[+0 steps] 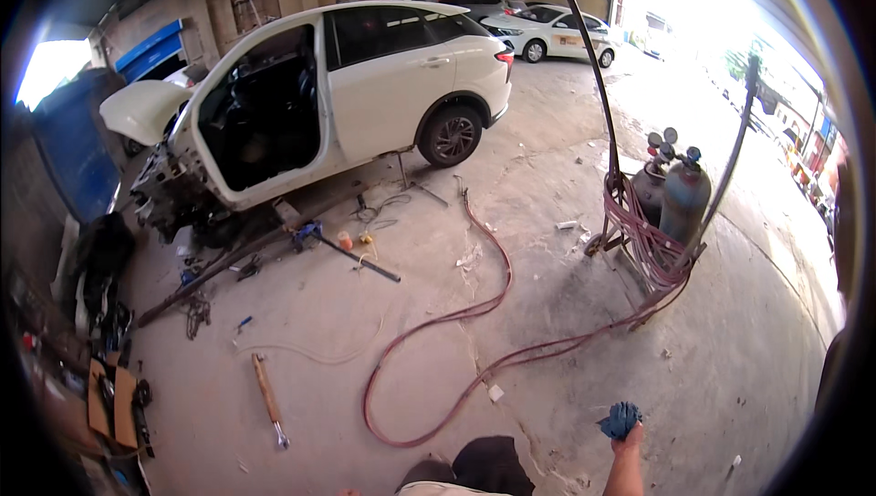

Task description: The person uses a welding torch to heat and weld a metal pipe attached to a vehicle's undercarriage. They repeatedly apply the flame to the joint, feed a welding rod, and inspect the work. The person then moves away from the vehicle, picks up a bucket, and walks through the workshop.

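Note:
At the lower right, my right hand [629, 441] is closed around a crumpled dark blue bundle [620, 418]. Whether this is a glove or a rag I cannot make out. Only a sliver of skin at the bottom edge, left of my legs, seems to belong to my left hand [348, 492]; its fingers are hidden. Well ahead stands a white car [383, 104], its front stripped and its front door gone. A long wooden-handled tool [267, 396] with a metal end lies on the concrete floor.
A red hose [388, 359] loops across the floor to a cart carrying gas cylinders [686, 195]. Tools, a blue clamp [306, 235] and a metal rail [210, 275] lie beside the car. Cardboard [123, 405] and dark parts line the left side. Another white car [547, 31] is parked behind.

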A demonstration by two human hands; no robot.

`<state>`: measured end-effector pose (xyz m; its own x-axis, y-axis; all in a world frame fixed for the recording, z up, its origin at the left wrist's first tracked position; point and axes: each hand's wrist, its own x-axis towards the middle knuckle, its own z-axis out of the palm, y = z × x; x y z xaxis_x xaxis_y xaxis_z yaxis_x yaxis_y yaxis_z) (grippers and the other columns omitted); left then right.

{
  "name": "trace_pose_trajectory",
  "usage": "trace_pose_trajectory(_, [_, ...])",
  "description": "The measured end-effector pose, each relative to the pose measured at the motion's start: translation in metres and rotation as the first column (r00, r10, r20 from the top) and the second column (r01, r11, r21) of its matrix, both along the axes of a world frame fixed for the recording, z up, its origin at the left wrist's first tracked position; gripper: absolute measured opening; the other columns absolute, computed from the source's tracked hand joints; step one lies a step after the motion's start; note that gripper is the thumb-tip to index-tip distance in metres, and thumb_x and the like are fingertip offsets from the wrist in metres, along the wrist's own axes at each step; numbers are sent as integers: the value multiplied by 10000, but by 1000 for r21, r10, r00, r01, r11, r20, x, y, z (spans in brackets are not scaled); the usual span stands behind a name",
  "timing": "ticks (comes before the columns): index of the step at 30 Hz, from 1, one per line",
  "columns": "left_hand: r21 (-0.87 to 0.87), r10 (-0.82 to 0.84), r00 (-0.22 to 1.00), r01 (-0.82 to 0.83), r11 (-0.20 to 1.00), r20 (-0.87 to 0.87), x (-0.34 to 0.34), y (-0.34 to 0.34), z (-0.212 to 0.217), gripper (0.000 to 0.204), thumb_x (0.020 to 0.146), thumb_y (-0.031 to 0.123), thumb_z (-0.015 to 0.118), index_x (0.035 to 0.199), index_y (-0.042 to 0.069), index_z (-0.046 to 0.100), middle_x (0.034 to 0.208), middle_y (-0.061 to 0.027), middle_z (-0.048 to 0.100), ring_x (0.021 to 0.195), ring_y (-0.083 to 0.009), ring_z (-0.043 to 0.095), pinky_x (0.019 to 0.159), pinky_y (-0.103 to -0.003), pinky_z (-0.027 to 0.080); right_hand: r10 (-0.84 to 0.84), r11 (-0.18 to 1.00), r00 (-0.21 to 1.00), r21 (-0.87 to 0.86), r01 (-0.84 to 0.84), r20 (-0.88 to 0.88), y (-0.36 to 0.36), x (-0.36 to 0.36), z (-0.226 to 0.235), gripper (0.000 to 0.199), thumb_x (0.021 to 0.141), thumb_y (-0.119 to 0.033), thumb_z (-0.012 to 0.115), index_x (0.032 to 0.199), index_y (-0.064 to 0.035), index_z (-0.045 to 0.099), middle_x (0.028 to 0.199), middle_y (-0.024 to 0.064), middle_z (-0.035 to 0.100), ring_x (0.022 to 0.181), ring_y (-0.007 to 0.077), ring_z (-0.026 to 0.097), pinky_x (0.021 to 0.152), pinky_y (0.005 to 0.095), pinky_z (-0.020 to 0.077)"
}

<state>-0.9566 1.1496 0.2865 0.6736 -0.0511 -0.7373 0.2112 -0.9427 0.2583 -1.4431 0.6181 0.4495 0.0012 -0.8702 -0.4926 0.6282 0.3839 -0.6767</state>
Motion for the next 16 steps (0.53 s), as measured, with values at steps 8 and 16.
trace_pose_trajectory(8, [-383,-39,957,153,911,289,251,-338,78,265,851,227,529,891,17,687,724,-123,676,716,-212,660,652,-332,503,-4,1000,999,19,3,52,-159,141,-60,241,872,-286,377,757,-175,559,692,28,547,578,213,509,518,367,421])
trace_pose_trajectory(16, [-319,-284,895,396,861,345,316,-555,42,215,799,238,584,896,83,697,814,-158,673,834,-341,651,742,-387,508,-151,945,974,265,192,-167,-402,371,-20,212,836,-244,379,654,-174,464,626,14,465,514,178,414,453,321,335])
